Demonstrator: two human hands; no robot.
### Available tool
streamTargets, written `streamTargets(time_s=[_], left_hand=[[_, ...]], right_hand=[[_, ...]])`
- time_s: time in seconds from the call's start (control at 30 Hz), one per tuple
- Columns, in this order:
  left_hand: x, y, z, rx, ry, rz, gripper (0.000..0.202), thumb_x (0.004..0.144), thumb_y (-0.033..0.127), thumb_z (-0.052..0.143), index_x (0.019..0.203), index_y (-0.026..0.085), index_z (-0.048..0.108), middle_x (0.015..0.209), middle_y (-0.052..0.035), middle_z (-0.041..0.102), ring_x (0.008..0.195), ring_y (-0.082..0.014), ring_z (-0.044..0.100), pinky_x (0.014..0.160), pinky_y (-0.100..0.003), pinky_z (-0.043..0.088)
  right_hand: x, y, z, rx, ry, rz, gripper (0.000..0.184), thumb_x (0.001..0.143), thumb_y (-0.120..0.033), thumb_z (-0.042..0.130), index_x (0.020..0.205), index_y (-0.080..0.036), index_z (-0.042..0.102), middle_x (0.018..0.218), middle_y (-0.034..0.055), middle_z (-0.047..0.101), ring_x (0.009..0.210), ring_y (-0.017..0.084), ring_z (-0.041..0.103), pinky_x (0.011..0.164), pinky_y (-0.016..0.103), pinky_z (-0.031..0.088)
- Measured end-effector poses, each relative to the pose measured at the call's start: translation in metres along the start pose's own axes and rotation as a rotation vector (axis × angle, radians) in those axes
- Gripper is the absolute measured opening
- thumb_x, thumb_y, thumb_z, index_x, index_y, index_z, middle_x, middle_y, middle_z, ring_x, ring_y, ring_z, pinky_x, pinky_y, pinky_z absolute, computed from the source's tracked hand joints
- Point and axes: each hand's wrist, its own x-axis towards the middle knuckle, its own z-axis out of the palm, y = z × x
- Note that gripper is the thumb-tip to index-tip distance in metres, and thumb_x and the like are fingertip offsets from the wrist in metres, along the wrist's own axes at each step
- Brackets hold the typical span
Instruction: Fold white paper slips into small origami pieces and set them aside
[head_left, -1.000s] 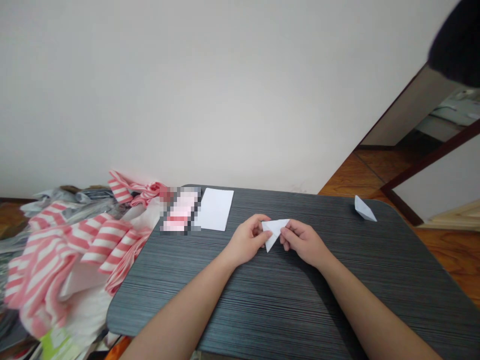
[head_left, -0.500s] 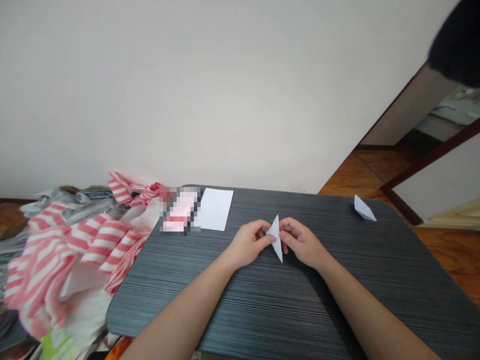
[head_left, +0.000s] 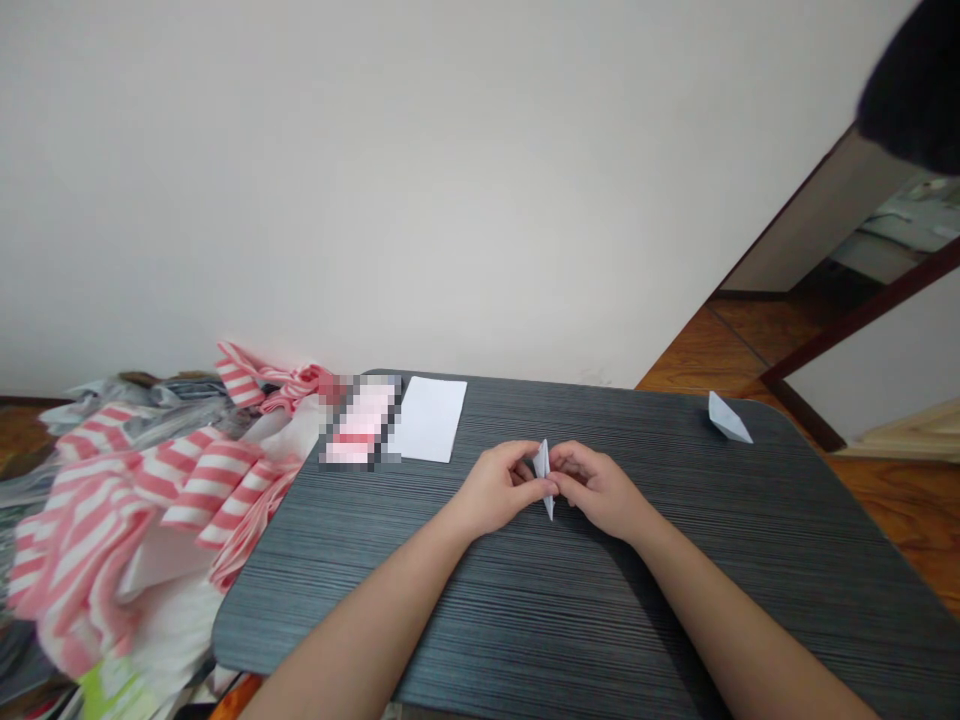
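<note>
Between my two hands stands a small folded white paper [head_left: 541, 462], seen nearly edge-on, with pointed ends above and below the fingers. My left hand [head_left: 501, 488] pinches it from the left, thumb in front. From the other side my right hand [head_left: 596, 488] grips it, its thumb close to the left thumb. Part of the paper is hidden behind the thumbs. A folded white paper boat [head_left: 727, 418] lies at the table's far right.
The dark table [head_left: 360, 580] has rounded corners. Near its back left lie white paper sheets [head_left: 429, 418] beside a pixelated pink item [head_left: 364, 420]. Red-and-white striped cloth [head_left: 97, 530] is heaped left of the table. A wall [head_left: 450, 180] rises behind.
The folded paper has turned to look narrower and shifted slightly left. My thumbs and fingertips have come closer together around it.
</note>
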Motion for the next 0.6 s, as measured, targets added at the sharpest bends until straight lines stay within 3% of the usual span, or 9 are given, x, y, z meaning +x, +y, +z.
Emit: streamTargets(time_s=[0.37,0.6], left_hand=[[0.0014,0.0009,0.0000,-0.047,0.021,0.000,0.042,0.073,0.033,0.063,0.110,0.015,0.056,0.099,-0.0090,0.060,0.072,-0.0129,0.059,0.065,-0.025,0.048],[0.0017,-0.0029,-0.0005,-0.007,0.049,0.012,0.041,0.073,0.033,0.063,0.110,0.017,0.057,0.103,-0.0092,0.057,0.072,-0.0124,0.060,0.065,-0.025,0.049]], right_hand=[[-0.0034,-0.0075,-0.0026,-0.247,0.027,-0.051,0.028,0.084,-0.028,0.051,0.111,-0.020,0.050,0.073,0.0017,0.062,0.058,0.014,0.056,0.054,0.024,0.043],[-0.0008,-0.0084,-0.0023,-0.408,0.090,-0.051,0.013,0.083,-0.021,0.048,0.095,-0.022,0.054,0.067,-0.0001,0.059,0.057,0.015,0.054,0.055,0.025,0.040]])
